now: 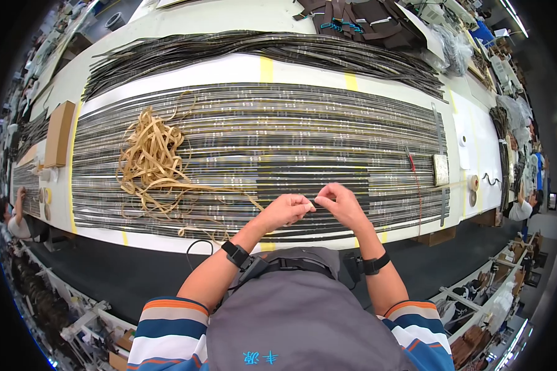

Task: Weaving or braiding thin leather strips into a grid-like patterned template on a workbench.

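Note:
My left hand [289, 211] and my right hand [342, 206] meet fingertip to fingertip, close to the near edge of the table. Each is closed in a pinch; whatever lies between the fingers is too small to make out. Under them spread long dark strips [229, 130] with pale marks, laid side by side across the table. A plain black patch [312, 179] shows among the strips just beyond my hands. From a tangled heap of tan tape [151, 151] on the left, one length runs toward my left wrist, where its end is hard to follow.
A thick bundle of dark strips [241, 46] lies along the far side. At the right are a red-handled tool [410, 159], a wrapped block [440, 170], a long metal ruler [442, 133] and a tape roll [473, 182]. A cardboard box [59, 134] stands left. Other people work at both sides.

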`<action>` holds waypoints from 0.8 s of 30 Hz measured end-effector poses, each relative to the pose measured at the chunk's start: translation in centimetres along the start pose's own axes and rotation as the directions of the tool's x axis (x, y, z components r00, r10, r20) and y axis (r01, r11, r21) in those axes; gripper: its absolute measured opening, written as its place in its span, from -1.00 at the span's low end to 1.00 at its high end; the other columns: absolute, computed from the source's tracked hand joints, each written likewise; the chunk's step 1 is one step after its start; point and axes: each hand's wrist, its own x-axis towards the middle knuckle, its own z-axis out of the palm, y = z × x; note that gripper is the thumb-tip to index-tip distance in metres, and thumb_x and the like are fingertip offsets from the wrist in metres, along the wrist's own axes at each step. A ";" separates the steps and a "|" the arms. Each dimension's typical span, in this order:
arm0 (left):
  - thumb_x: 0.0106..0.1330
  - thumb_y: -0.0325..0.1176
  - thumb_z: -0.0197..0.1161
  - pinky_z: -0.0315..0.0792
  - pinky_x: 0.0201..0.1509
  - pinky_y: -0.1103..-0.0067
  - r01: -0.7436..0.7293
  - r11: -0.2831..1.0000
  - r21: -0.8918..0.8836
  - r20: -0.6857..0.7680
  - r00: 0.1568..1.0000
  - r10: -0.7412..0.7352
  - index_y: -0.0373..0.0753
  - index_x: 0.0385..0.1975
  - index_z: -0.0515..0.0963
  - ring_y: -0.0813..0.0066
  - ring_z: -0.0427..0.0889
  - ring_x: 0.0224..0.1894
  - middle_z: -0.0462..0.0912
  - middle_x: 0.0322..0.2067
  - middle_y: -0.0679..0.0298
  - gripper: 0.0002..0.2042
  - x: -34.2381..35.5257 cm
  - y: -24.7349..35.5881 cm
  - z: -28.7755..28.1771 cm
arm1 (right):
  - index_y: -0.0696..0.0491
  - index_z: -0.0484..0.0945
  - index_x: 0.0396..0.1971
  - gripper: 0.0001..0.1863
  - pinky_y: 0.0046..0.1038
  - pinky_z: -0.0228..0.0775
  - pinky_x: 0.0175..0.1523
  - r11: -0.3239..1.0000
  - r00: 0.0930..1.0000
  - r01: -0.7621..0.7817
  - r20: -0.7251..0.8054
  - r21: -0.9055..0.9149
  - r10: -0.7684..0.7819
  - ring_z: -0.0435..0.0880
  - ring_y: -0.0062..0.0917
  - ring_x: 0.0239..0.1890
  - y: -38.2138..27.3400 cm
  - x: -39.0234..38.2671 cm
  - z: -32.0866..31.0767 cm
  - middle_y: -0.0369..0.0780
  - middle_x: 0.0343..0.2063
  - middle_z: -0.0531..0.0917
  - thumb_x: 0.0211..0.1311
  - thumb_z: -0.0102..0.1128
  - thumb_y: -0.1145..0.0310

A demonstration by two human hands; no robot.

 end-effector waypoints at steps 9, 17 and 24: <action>0.31 -0.27 0.14 0.08 -0.58 0.74 -0.112 0.991 0.068 0.019 0.994 0.111 -0.28 -0.28 0.54 0.77 0.21 -0.62 0.32 -0.65 0.52 -0.80 0.1 2.1 1.1 | 0.15 0.56 -0.48 -0.63 -0.51 0.41 -0.33 0.994 0.994 -0.100 -0.042 -0.049 0.098 0.56 -0.58 -0.46 -2.9 -1.6 -1.0 -0.22 -0.53 0.58 -0.05 0.41 0.12; 0.30 -0.39 0.08 0.01 -0.68 0.74 0.040 0.995 -0.093 -0.098 0.994 -0.049 -0.34 -0.20 0.53 0.73 0.16 -0.75 0.31 -0.72 0.47 -0.81 -0.4 1.2 0.4 | 0.19 0.51 -0.50 -0.69 -0.41 0.36 -0.40 1.000 1.000 0.019 -0.012 0.022 -0.018 0.55 -0.49 -0.52 -0.6 -1.1 1.1 -0.16 -0.58 0.58 0.06 0.26 0.20; 0.28 -0.42 0.06 0.02 -0.68 0.74 0.065 0.996 -0.067 -0.040 0.997 -0.068 -0.34 -0.24 0.48 0.72 0.17 -0.75 0.30 -0.73 0.43 -0.84 0.7 2.7 1.5 | 0.18 0.54 -0.48 -0.76 -0.46 0.37 -0.44 0.981 0.998 -0.028 -0.053 0.189 0.039 0.55 -0.55 -0.56 -0.7 -2.6 -0.6 -0.19 -0.61 0.59 0.19 0.10 0.30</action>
